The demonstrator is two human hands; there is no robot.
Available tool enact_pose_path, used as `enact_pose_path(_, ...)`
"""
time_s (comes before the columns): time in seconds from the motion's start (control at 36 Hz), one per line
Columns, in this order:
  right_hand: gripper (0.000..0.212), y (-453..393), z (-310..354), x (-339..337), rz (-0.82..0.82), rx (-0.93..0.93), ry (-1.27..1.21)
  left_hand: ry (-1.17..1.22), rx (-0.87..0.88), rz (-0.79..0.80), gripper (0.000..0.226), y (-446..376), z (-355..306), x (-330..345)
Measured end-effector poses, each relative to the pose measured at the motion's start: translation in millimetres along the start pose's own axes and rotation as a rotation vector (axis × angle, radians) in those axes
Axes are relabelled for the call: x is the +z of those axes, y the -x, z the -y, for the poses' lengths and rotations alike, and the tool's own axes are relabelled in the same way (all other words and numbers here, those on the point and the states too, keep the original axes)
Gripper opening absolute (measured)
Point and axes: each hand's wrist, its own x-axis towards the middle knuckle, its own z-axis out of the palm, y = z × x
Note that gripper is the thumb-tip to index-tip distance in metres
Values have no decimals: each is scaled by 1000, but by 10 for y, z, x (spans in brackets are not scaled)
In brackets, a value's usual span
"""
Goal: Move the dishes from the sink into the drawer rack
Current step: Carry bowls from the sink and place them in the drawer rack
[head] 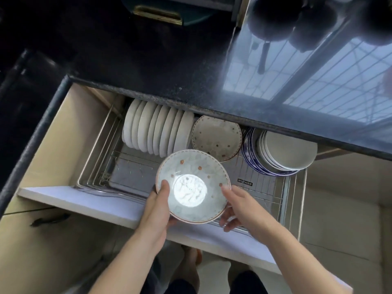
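Note:
A pale patterned plate (197, 172) with small brown dots is held over the open drawer rack (131, 172). My left hand (158, 209) grips its left rim, thumb on top. At the plate's right rim is my right hand (237, 206), thumb on the edge and fingers curled underneath. In the rack a row of white plates (154, 130) stands on edge at the back left. Beside that row a matching dotted plate (216, 137) leans upright. A stack of blue-rimmed and white dishes (282, 153) leans at the right. No sink is in view.
The dark speckled countertop (169, 66) overhangs the back of the drawer and reflects a window. The white drawer front (84, 200) runs below my hands. A cabinet handle (49, 219) is at the lower left. My feet show on the tiled floor below.

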Motion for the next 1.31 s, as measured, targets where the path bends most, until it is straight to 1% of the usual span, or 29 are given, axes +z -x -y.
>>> enact_pose_path(0.06, 35, 15, -103, -58, -97, -5, 49, -88, 8, 85, 41, -55, 48, 109)
enact_pose_path(0.14, 32, -14, -206, -139, -198, 4, 43, -208, 20, 197, 40, -121, 22, 218)
enact_pose_path(0.19, 30, -65, -249, -156, -265, 3, 26, -303, 75, 238, 41, -144, -25, 262)
enact_pose_path(0.25, 29, -178, -268, -140, -318, 10, -25, -450, 148, 196, 44, -176, -60, 256)
enact_pose_path(0.28, 28, -252, -264, -125, -340, 15, -64, -553, 183, 150, 46, -210, -56, 224)
enact_pose_path(0.33, 28, -437, -223, -101, -383, 6, -140, -800, 248, 38, 57, -290, -34, 103)
enact_pose_path(0.36, 28, -541, -183, -85, -408, -11, -169, -890, 258, -17, 60, -329, -20, 28)
enact_pose_path(0.39, 29, -641, -123, -64, -433, -29, -193, -931, 257, -63, 60, -371, -2, -51)
enact_pose_path(0.44, 29, -824, 9, -18, -489, -53, -239, -909, 263, -126, 48, -421, 21, -174)
enact_pose_path(0.53, 31, -1064, 184, 40, -540, -30, -327, -789, 327, -161, 24, -399, 41, -230)
enact_pose_path(0.61, 30, -1266, 315, 75, -593, 11, -390, -756, 374, -183, 15, -361, 70, -179)
enact_pose_path(0.69, 30, -1388, 428, 102, -627, 36, -454, -739, 372, -212, 15, -377, 101, -160)
enact_pose_path(0.75, 30, -1440, 479, 113, -617, 50, -493, -664, 340, -220, 17, -406, 83, -188)
enact_pose_path(0.78, 28, -1466, 469, 119, -590, 31, -493, -628, 324, -222, 18, -421, 72, -205)
enact_pose_path(0.83, 17, -1493, 434, 121, -548, 2, -426, -567, 311, -220, 20, -435, 36, -227)
enact_pose_path(0.89, 11, -1552, 389, 91, -558, -14, -409, -478, 290, -218, 23, -430, -1, -225)
enact_pose_path(0.94, 14, -1612, 403, 93, -582, -18, -443, -390, 278, -230, 24, -409, -32, -217)
enact_pose_path(1.03, 28, -1721, 460, 123, -672, 15, -645, -340, 300, -254, 24, -400, -32, -238)
enact_pose_path(1.06, 28, -1730, 466, 131, -695, 30, -656, -337, 304, -258, 24, -399, -24, -241)
enact_pose_path(1.11, 24, -1738, 445, 136, -707, 75, -575, -343, 318, -263, 25, -401, 0, -248)
enact_pose_path(1.17, 26, -1681, 427, 142, -692, 121, -501, -356, 332, -269, 26, -400, 17, -249)
enact_pose_path(1.25, 34, -1644, 404, 122, -673, 123, -317, -367, 341, -270, 27, -411, 32, -256)
enact_pose_path(1.31, 30, -1636, 410, 104, -643, 126, -267, -370, 345, -263, 27, -416, 31, -258)
